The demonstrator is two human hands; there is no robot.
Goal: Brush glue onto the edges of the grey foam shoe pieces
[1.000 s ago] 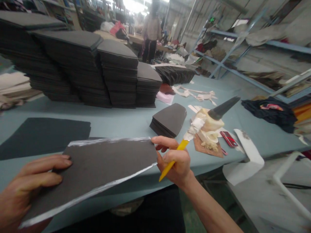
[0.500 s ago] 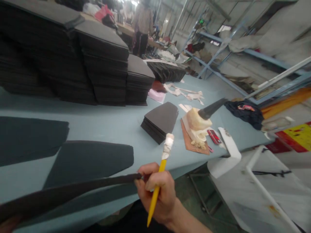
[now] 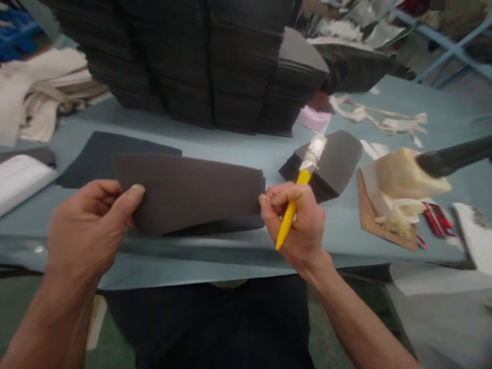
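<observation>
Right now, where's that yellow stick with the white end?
In the head view, right of centre, the yellow stick is in the right hand, its white end pointing up in front of the small dark stack.

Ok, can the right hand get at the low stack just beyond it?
Probably not freely: the low stack is close, but the right hand holds the yellow tool and the dark panel.

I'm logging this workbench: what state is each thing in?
Dark panel: held at both ends
Yellow-handled brush: held, white end up
Left hand: closed on panel
Right hand: closed on panel and brush
Small dark stack: lying flat
Tall dark stacks: standing side by side
Beige cloths: loosely piled
</observation>
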